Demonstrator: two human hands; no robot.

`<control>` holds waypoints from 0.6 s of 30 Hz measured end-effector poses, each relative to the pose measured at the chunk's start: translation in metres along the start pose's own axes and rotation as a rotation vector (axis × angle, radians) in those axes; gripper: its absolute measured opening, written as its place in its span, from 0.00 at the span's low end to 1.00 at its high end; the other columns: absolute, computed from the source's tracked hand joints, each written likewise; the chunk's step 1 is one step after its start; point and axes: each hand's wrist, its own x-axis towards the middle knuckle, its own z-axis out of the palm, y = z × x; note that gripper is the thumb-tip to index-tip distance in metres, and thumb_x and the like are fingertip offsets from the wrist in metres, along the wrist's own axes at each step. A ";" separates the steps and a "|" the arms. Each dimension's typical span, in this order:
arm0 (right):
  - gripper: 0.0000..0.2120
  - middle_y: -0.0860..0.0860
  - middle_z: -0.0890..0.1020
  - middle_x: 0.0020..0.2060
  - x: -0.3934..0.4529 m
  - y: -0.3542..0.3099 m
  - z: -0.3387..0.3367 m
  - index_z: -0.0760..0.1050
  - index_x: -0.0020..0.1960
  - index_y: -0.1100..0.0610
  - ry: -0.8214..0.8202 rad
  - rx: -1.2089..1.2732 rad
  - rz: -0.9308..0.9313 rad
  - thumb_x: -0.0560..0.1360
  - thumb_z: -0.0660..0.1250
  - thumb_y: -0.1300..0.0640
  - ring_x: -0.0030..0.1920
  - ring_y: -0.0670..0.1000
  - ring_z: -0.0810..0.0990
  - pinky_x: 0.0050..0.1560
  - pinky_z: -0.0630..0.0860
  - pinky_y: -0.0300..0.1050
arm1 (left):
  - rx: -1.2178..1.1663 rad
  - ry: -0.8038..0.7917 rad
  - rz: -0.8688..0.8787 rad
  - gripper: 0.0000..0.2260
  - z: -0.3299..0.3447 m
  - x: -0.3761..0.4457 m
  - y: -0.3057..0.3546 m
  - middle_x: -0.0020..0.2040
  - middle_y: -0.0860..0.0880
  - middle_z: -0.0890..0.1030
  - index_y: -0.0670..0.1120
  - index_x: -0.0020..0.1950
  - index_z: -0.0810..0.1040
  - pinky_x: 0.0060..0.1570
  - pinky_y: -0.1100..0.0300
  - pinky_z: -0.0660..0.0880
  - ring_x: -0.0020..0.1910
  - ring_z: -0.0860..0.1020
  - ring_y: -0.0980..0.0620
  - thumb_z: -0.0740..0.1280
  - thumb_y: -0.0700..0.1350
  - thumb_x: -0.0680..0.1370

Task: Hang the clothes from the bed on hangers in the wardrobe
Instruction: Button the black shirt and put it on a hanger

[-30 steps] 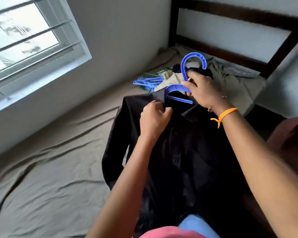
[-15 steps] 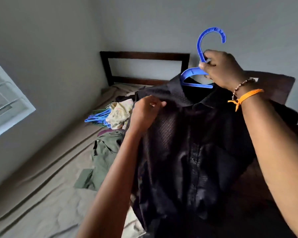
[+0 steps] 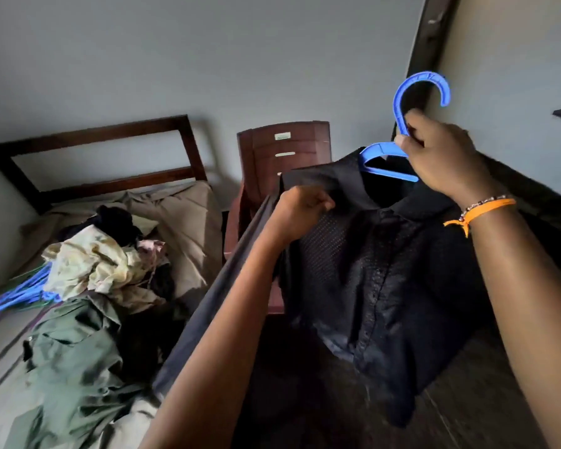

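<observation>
Beside the clothes-strewn bed (image 3: 188, 222), hands grasp blue hanger (image 3: 402, 102) and black shirt (image 3: 379, 270).

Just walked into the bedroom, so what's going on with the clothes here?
A person is hanging laundry. The right hand grips a blue plastic hanger by its neck, holding up a black button-up shirt already on it, while the left hand pinches the shirt's collar. A pile of clothes and spare blue hangers lie on the bed.
</observation>
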 end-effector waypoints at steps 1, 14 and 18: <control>0.07 0.57 0.75 0.36 -0.012 0.016 -0.016 0.64 0.44 0.57 0.034 -0.019 0.038 0.79 0.58 0.55 0.40 0.63 0.69 0.42 0.65 0.53 | -0.038 -0.040 0.029 0.05 0.021 0.001 0.017 0.36 0.54 0.78 0.41 0.47 0.83 0.39 0.74 0.68 0.30 0.73 0.69 0.68 0.38 0.76; 0.01 0.51 0.82 0.31 -0.164 0.203 -0.207 0.73 0.44 0.56 0.169 -0.006 0.435 0.75 0.65 0.60 0.27 0.40 0.76 0.39 0.73 0.45 | -0.581 -0.374 0.210 0.07 0.258 -0.006 0.266 0.33 0.51 0.76 0.43 0.45 0.78 0.31 0.71 0.70 0.26 0.73 0.63 0.62 0.36 0.79; 0.06 0.46 0.75 0.26 -0.214 0.252 -0.259 0.69 0.41 0.56 0.250 -0.127 0.497 0.73 0.66 0.61 0.27 0.41 0.74 0.37 0.69 0.45 | -0.737 -0.613 0.091 0.11 0.326 -0.017 0.349 0.31 0.49 0.77 0.44 0.41 0.77 0.27 0.70 0.70 0.22 0.72 0.62 0.60 0.43 0.81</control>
